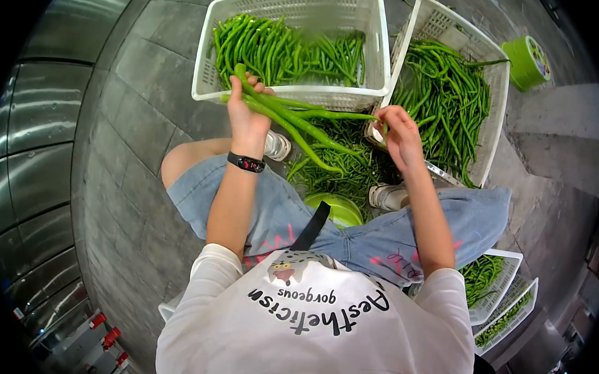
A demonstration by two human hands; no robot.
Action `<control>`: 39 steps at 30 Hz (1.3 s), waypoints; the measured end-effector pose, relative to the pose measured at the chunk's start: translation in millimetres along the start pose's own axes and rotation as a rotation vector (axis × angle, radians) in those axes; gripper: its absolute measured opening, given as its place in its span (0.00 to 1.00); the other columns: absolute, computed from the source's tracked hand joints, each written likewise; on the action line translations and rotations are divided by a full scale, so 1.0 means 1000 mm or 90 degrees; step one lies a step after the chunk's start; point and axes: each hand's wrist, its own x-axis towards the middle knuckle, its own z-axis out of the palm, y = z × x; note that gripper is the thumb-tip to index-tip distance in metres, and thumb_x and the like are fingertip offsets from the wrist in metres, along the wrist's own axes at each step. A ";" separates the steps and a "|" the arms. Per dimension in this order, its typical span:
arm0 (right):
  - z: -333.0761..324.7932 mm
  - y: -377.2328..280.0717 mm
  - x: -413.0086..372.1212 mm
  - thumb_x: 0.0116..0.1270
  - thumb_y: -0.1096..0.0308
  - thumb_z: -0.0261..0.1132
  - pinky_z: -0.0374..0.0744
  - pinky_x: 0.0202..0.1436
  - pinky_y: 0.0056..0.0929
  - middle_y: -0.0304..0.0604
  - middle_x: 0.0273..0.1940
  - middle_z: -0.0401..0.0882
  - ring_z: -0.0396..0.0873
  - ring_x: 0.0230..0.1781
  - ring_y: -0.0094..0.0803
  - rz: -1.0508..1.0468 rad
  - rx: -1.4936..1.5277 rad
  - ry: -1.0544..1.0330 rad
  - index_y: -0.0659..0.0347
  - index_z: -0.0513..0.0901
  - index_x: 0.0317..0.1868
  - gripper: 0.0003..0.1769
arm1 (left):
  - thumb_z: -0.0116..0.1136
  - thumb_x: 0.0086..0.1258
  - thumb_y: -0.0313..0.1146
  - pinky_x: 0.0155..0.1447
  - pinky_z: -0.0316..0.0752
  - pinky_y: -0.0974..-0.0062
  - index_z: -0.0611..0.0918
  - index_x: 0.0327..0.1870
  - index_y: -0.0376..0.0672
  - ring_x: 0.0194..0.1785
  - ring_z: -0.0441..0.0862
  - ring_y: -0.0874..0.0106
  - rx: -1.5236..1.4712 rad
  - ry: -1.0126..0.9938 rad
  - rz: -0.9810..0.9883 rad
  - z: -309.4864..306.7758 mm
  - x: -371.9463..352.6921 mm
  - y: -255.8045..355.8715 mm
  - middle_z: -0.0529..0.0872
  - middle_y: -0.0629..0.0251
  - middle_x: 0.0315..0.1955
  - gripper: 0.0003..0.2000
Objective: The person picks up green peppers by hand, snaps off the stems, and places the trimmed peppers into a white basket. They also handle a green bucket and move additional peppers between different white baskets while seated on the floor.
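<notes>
Grasping a loose bundle of long green chili peppers [306,125], the left hand [247,116] has its fingers curled around their thicker ends, a dark wristband [245,162] just below it. The peppers are glossy and smooth-skinned, tapering and gently bowed, fanning out toward the right across the space between the hands. The right hand [400,138] has its fingers bent and the thumb and fingertips drawn together at the slender end of one pepper; whether they actually pinch it cannot be told. Beyond the left hand stands a rectangular white plastic crate [384,49] with slotted walls, holding a layer of slim peppers [273,50] lying mostly side by side. A second white crate [501,109], set at an angle beside it, holds a deeper, darker, tangled pile [446,93]. Below the bundle, between the person's shoes, a wispy heap of thin green strands [341,167] spreads near a smooth lime-green container [344,209]. Grey tiles [134,110] with visible joints form the floor.
</notes>
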 end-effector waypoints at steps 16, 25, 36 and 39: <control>0.069 0.012 -0.045 0.72 0.39 0.40 0.75 0.57 0.36 0.56 0.47 0.79 0.77 0.51 0.41 0.574 0.086 -0.152 0.70 0.75 0.50 0.37 | 0.63 0.47 0.33 0.37 0.73 0.66 0.78 0.34 0.44 0.32 0.77 0.64 0.886 -0.736 0.666 0.053 -0.091 -0.053 0.79 0.65 0.28 0.13; 0.075 0.002 0.001 0.68 0.60 0.57 0.79 0.37 0.28 0.40 0.36 0.73 0.73 0.31 0.27 0.439 0.260 -0.103 0.65 0.64 0.64 0.28 | 0.55 0.54 0.31 0.68 0.62 0.53 0.73 0.51 0.51 0.61 0.69 0.64 1.168 -0.867 0.696 0.040 -0.121 -0.063 0.75 0.66 0.50 0.20; 0.084 -0.022 0.232 0.62 0.64 0.67 0.76 0.23 0.25 0.42 0.30 0.77 0.77 0.21 0.27 0.001 -0.590 0.086 0.64 0.73 0.39 0.14 | 0.54 0.54 0.25 0.71 0.46 0.38 0.65 0.67 0.54 0.74 0.49 0.53 1.403 -0.623 0.430 0.034 -0.094 -0.017 0.56 0.56 0.71 0.34; 0.001 0.042 0.287 0.48 0.38 0.71 0.72 0.60 0.41 0.68 0.53 0.74 0.75 0.55 0.54 0.048 -1.065 0.186 0.72 0.61 0.64 0.55 | 0.58 0.53 0.27 0.69 0.47 0.36 0.66 0.67 0.53 0.74 0.50 0.53 1.356 -0.677 0.359 0.029 -0.097 -0.023 0.57 0.55 0.70 0.34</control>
